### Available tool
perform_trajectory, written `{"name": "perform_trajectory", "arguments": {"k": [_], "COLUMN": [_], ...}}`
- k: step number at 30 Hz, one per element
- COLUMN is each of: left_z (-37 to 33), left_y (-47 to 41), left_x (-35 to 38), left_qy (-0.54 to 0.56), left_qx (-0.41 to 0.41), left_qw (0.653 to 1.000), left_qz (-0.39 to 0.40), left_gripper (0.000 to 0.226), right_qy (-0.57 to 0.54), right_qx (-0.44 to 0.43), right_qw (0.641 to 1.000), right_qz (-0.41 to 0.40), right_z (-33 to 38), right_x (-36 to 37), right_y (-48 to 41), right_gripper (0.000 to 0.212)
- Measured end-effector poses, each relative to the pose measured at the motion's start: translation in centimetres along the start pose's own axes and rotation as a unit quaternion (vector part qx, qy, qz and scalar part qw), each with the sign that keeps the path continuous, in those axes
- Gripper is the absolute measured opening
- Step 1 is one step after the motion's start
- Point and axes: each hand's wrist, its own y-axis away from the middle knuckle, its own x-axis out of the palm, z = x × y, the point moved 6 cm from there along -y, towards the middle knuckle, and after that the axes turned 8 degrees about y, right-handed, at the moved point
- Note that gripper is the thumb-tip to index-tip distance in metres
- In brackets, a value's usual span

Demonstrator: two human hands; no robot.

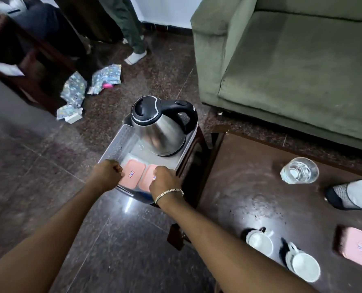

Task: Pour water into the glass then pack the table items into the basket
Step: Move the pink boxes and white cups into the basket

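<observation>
Grey plastic forms the basket (114,142) whose near rim both curled fists grip, the left hand (107,173) at its left corner and the right hand (165,179) beside it, with two pink boxes (131,173) between them, the steel kettle (162,125) beyond, and the water glass (299,170) well right.

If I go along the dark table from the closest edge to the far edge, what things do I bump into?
White cups → pink box → glass of water.
</observation>
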Motion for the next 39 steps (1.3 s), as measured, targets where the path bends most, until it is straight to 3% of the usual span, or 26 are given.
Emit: {"name": "perform_trajectory", "arguments": {"k": [7, 12, 15, 19, 23, 25, 31, 35, 39], "left_z": [0.3, -0.5, -1.0, -1.1, -2.8, -4.6, -12.4, -17.1, -20.2], "left_y": [-1.3, -1.3, -1.1, -0.6, 1.2, 2.9, 10.8, 15.8, 20.3], "left_x": [1.6, 2.2, 3.1, 3.6, 2.6, 2.5, 4.6, 11.6, 21.7], "left_qy": [-0.036, -0.071, -0.093, -0.087, -0.092, -0.097, -0.010, 0.035, -0.044], "left_qx": [-0.010, 0.000, 0.012, 0.004, 0.034, 0.070, 0.208, 0.285, 0.308], "left_qw": [0.999, 0.997, 0.995, 0.996, 0.995, 0.991, 0.970, 0.957, 0.941], "left_qz": [0.006, 0.022, 0.035, 0.025, -0.032, -0.059, -0.123, -0.034, 0.130], "left_gripper": [0.007, 0.051, 0.056, 0.065, 0.074, 0.071, 0.040, 0.033, 0.051], "right_qy": [0.184, 0.283, 0.296, 0.271, 0.177, 0.140, 0.040, 0.047, 0.115], "right_qx": [-0.093, -0.106, -0.127, -0.155, -0.193, -0.200, -0.092, -0.001, 0.051], "right_qw": [0.979, 0.952, 0.944, 0.947, 0.957, 0.957, 0.979, 0.978, 0.976], "right_qz": [0.001, -0.053, -0.070, -0.072, -0.124, -0.160, -0.178, -0.202, -0.179], "right_z": [1.8, 0.7, 0.3, -0.2, -2.2, -4.5, -17.1, -26.1, -33.2], "right_x": [2.4, 3.8, 3.9, 3.0, -0.4, -2.8, -8.8, -12.0, -12.9], "right_y": [-0.5, -0.2, 0.0, 0.6, 2.1, 3.9, 9.6, 14.2, 18.1], "right_gripper": [0.027, 0.023, 0.028, 0.030, 0.015, 0.009, 0.014, 0.018, 0.031]}}
